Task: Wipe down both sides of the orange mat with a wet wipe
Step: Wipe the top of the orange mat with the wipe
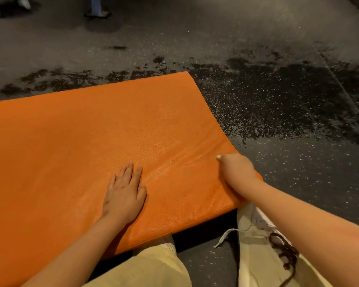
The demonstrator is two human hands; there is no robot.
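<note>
Speckled dark floor [278, 121], wide orange textured mat [91, 131] lying spread on it.
Left grip [123, 195] released, laid flat on mat; right grip [235, 170] clenched round mat's right edge near the close corner.

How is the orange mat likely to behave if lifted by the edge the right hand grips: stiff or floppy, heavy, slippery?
Probably flexible: the orange mat ripples and curls where the right hand grips its edge. Likely light for its size, as one hand seems to raise that side. Its pebbled surface under the flat left hand suggests fair grip.
</note>
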